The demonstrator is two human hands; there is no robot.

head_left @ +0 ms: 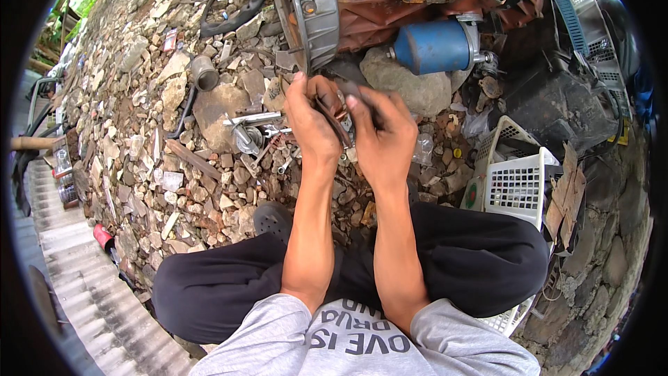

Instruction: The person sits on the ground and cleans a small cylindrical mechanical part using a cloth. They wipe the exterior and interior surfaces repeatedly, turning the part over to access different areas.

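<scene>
In front of my knees both hands meet around a small, shiny coppery-brown part [331, 104] with a dark curved strip along it. Its exact kind cannot be made out. My left hand [313, 125] is closed around it, thumb pointing up. From the other side my right hand [386, 132] curls in, thumb and fingers pressed together at the part and slightly blurred. Fingers hide much of what is held. Just beyond stands a red-brown engine block [376, 21] with a grey metal housing [316, 21] and a blue cylindrical filter [433, 47].
Metal tools and small parts [252, 132] lie on stony ground left of my hands. A metal cup [204, 73] and a black curved piece [236, 0] sit farther off. White plastic baskets [515, 184] stand right, near a black container [557, 101]. Corrugated sheeting [83, 264] runs along the left.
</scene>
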